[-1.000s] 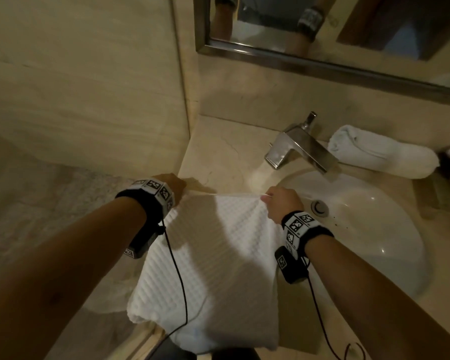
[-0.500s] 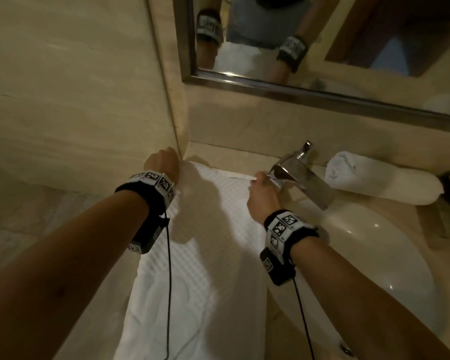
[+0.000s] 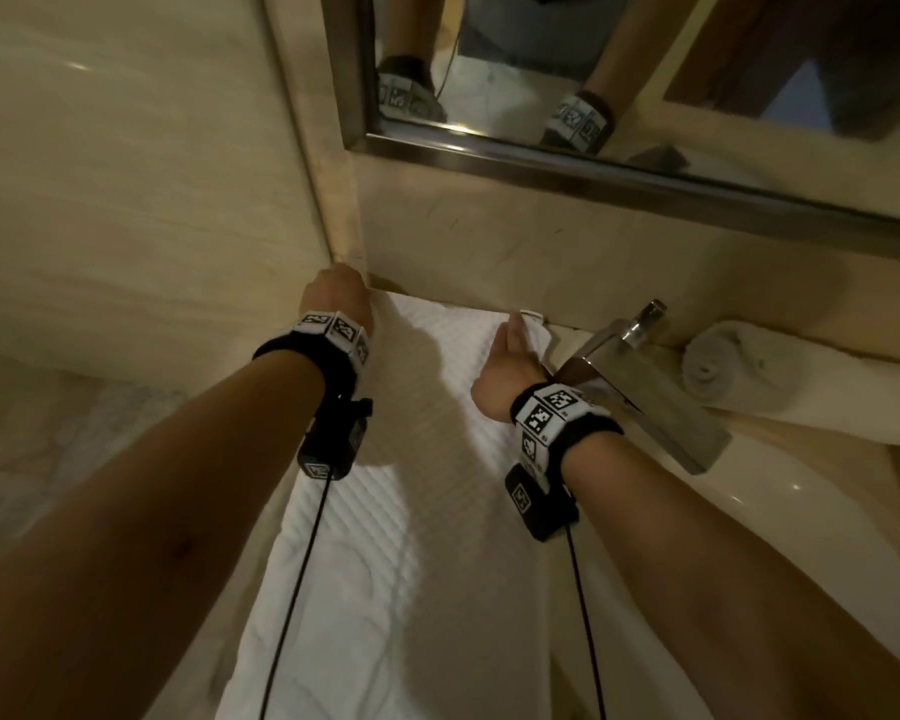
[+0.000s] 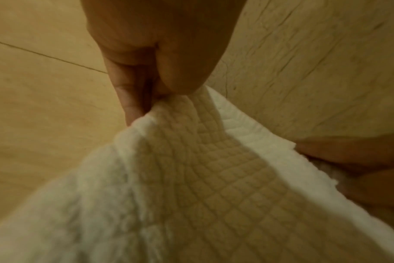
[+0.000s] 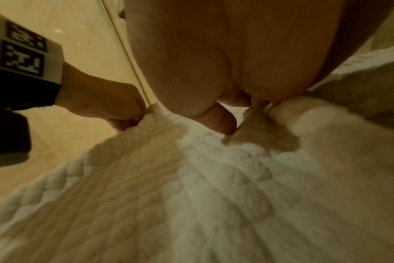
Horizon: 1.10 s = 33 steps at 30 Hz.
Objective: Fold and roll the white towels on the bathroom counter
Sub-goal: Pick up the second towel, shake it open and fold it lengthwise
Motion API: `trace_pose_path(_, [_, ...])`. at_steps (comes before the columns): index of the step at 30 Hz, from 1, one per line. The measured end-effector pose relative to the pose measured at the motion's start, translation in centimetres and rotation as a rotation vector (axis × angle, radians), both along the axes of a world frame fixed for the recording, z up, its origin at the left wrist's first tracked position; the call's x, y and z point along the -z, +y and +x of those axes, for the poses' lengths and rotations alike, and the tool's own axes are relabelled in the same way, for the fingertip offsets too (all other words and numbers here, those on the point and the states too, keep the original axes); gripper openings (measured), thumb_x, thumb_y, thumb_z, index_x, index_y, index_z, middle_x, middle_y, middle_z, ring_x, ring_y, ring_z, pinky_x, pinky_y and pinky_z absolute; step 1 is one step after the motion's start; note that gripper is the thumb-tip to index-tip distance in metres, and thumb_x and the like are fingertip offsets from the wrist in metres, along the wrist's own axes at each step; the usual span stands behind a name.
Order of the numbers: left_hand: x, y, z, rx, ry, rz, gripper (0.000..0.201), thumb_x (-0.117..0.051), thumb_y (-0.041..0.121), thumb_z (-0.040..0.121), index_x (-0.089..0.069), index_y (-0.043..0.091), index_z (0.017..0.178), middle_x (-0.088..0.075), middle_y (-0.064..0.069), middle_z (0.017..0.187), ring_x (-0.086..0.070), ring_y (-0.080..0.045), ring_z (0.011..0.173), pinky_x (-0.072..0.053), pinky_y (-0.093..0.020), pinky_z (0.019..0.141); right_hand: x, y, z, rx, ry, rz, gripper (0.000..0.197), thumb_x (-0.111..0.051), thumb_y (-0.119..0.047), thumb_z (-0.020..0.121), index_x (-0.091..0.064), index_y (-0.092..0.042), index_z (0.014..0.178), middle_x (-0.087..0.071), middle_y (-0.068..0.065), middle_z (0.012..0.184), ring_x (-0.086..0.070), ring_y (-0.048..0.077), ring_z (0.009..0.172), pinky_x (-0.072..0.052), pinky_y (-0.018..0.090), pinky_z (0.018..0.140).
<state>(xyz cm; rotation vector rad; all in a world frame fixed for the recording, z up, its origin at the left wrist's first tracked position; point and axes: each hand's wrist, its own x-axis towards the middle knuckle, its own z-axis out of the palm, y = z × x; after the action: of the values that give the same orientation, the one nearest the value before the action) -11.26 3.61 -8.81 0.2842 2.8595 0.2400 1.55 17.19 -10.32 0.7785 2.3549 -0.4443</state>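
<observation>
- The white towel (image 3: 427, 459) is spread lengthwise over the worktop (image 3: 557, 605), its far edge set against the back wall below the mirror (image 3: 645, 70) and its near end running out of the bottom of the head view.
- Its far left corner is found at the left hand (image 3: 336, 298), in the corner where the side wall meets the back wall; its far right corner is found at the right hand (image 3: 507, 363), just beside the faucet (image 3: 645, 392).
- The left grip is closed on the towel: in the left wrist view the corner is seen pinched between the thumb and the curled fingers (image 4: 128, 99), the waffle weave bunched at the pinch.
- The right grip is also closed on the towel: in the right wrist view a raised fold of the edge is seen caught between the thumb and the fingertips (image 5: 220, 122).
- Only in the head view are the rolled towel (image 3: 780, 381) behind the faucet, the sink basin (image 3: 749, 511) and the marker wristbands reflected in the mirror shown.
- Only in the right wrist view are both hands seen from the side at the same far edge, the left hand (image 5: 106, 105) gripping its corner well apart from the right.
- The far edge's thin hem is shown clearly in the left wrist view alone.
</observation>
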Motion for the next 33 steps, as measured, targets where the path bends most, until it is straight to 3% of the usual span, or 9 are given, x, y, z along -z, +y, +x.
trace_pose_path(5, [1.5,0.5,3.9,0.154,0.080,-0.046,0.041,-0.047,0.010,0.090,-0.038,0.005,0.130,-0.040,-0.020,0.131,-0.042,-0.038,0.118,-0.041,-0.048,0.091,0.5,-0.2,0.0,-0.049,0.013,0.021,0.073,-0.032,-0.009,0.095,0.016,-0.001,0.149,0.037,0.008,0.152,0.011,0.032,0.147,-0.011,0.041,0.120])
trace_pose_path(8, [1.8,0.3,9.7,0.463,0.141,-0.101,0.044,-0.046,0.025,0.091,-0.041,0.011,0.132,-0.039,-0.017,0.137,-0.034,-0.035,0.128,-0.024,-0.054,0.108,0.2,-0.8,1.2,-0.051,0.095,0.013,0.073,-0.035,-0.004,0.096,0.014,-0.003,0.150,0.033,0.006,0.154,0.011,0.028,0.147,-0.006,0.036,0.118])
trace_pose_path(11, [2.1,0.7,14.7,0.507,0.076,-0.115,0.052,-0.038,0.040,0.093,-0.042,0.010,0.136,-0.036,-0.016,0.142,-0.027,-0.033,0.135,-0.010,-0.057,0.115,0.8,-0.2,1.8,-0.180,0.221,0.116,0.078,-0.041,-0.004,0.093,0.010,-0.005,0.152,0.029,0.010,0.156,0.019,0.028,0.146,0.004,0.037,0.120])
trace_pose_path(16, [3.1,0.5,17.6,0.491,-0.163,-0.216,0.096,-0.031,0.065,0.088,0.004,0.000,0.150,0.011,-0.020,0.157,0.011,-0.036,0.145,-0.006,-0.056,0.116,1.1,-1.0,5.6,-0.315,0.387,0.085,0.072,-0.044,-0.007,0.094,-0.003,-0.007,0.153,0.019,0.007,0.159,0.019,0.024,0.146,0.006,0.038,0.120])
trace_pose_path(22, [2.6,-1.4,15.1,0.564,-0.279,-0.098,0.096,-0.055,0.056,0.084,-0.005,0.010,0.152,0.007,-0.013,0.159,0.004,-0.028,0.147,-0.012,-0.047,0.118,1.0,-4.3,12.2,-0.240,0.488,-0.007,0.062,-0.049,-0.014,0.093,-0.025,-0.012,0.150,-0.006,0.006,0.161,-0.002,0.022,0.148,-0.009,0.033,0.121])
trace_pose_path(24, [2.2,-2.5,15.3,0.591,-0.188,-0.148,0.088,-0.057,0.053,0.084,-0.013,0.015,0.150,-0.001,-0.017,0.158,-0.001,-0.033,0.146,-0.017,-0.049,0.117,1.1,-5.3,14.2,-0.202,0.468,-0.009,0.060,-0.049,-0.018,0.095,-0.026,-0.012,0.149,-0.008,0.008,0.160,-0.006,0.024,0.148,-0.011,0.034,0.120])
trace_pose_path(27, [1.6,-4.1,17.1,0.560,-0.023,-0.161,0.069,-0.056,0.040,0.088,-0.025,0.018,0.145,-0.019,-0.019,0.151,-0.018,-0.037,0.139,-0.027,-0.051,0.111,1.3,-6.0,16.9,-0.076,0.413,0.026,0.056,-0.051,-0.024,0.095,-0.030,-0.012,0.146,-0.023,0.010,0.149,-0.022,0.028,0.138,-0.028,0.036,0.112])
trace_pose_path(29, [1.5,-4.9,18.3,0.578,-0.058,-0.162,0.064,-0.054,0.043,0.088,-0.029,0.021,0.143,-0.025,-0.016,0.147,-0.025,-0.035,0.135,-0.034,-0.051,0.104,1.1,-6.0,18.2,0.004,0.383,0.026,0.054,-0.050,-0.025,0.095,-0.031,-0.013,0.144,-0.027,0.009,0.141,-0.027,0.027,0.131,-0.031,0.035,0.109])
trace_pose_path(33, [2.1,-6.1,18.7,0.569,-0.267,-0.192,0.074,-0.053,0.046,0.090,-0.014,0.025,0.149,-0.001,-0.012,0.158,-0.002,-0.033,0.146,-0.026,-0.057,0.111,0.0,-5.2,19.2,0.034,0.303,-0.009,0.060,-0.049,-0.014,0.093,-0.026,-0.014,0.148,-0.020,0.008,0.149,-0.023,0.026,0.136,-0.030,0.035,0.111])
